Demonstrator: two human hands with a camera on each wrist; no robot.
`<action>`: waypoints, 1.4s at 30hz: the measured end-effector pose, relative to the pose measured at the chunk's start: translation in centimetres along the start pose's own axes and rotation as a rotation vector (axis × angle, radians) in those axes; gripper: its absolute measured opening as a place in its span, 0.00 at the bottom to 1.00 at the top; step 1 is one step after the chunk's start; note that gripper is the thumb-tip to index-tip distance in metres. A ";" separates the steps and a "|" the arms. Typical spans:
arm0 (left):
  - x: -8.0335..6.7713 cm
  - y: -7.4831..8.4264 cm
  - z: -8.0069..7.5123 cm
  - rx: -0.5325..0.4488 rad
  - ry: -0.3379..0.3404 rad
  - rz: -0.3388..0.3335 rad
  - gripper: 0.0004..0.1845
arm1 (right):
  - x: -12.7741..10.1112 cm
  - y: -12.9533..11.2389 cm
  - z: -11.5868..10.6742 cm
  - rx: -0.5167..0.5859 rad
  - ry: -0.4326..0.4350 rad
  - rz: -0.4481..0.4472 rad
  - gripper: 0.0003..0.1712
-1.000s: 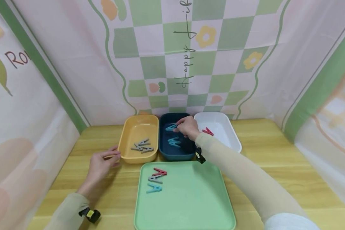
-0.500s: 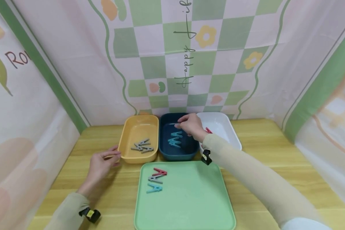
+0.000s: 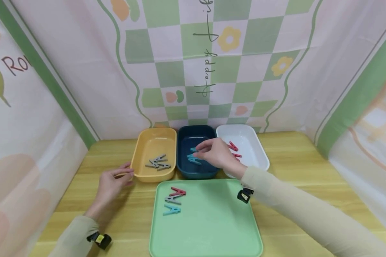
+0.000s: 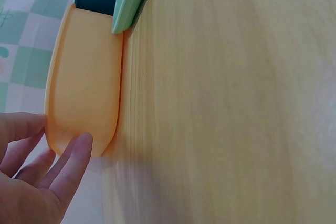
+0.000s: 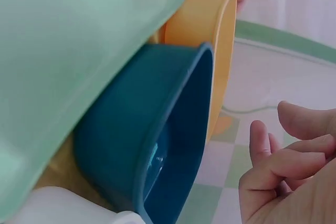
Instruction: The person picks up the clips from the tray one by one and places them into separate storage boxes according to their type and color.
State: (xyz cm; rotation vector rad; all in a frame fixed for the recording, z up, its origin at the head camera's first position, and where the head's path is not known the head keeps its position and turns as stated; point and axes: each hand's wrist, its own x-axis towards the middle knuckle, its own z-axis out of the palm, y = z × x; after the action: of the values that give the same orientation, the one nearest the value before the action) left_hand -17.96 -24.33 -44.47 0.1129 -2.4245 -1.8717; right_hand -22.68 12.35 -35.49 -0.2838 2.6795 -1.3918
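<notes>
Head view: my right hand (image 3: 217,153) is loose, turquoise clothespins (image 3: 193,159) at nine o'clock. My relaxed left hand (image 3: 112,181) touches the yellow bin (image 3: 157,140).

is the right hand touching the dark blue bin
Apart: the right wrist view shows the right hand clear of the dark blue bin, with patterned backdrop visible between them.

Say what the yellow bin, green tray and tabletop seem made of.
Yellow bin: probably plastic, smooth with a soft sheen, evenly coloured, rounded rim.
Green tray: likely plastic too, lightly glossy, showing a pale reflection.
Tabletop: wood or printed laminate, satin; grain streaks leave it open.
</notes>
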 end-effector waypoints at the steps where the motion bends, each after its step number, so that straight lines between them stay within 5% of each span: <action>1: 0.0 -0.1 0.0 0.002 0.000 0.000 0.11 | -0.5 0.1 0.0 -0.009 -0.001 -0.012 0.15; 8: -0.1 -0.1 -0.1 0.011 -0.004 0.003 0.11 | -3.2 0.7 -0.3 -0.033 0.009 -0.082 0.12; 16: -0.1 0.2 0.0 0.002 0.004 -0.003 0.11 | -5.1 1.1 -0.1 0.015 0.002 -0.055 0.10; 42: -0.1 0.3 0.2 -0.052 0.007 -0.008 0.12 | -7.0 2.7 2.5 0.104 -0.017 0.056 0.09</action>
State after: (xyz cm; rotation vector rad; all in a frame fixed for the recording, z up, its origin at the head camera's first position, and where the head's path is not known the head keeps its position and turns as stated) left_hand -17.83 -24.08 -44.22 0.1261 -2.3720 -1.9326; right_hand -15.72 13.38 -39.07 -0.2083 2.5706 -1.4985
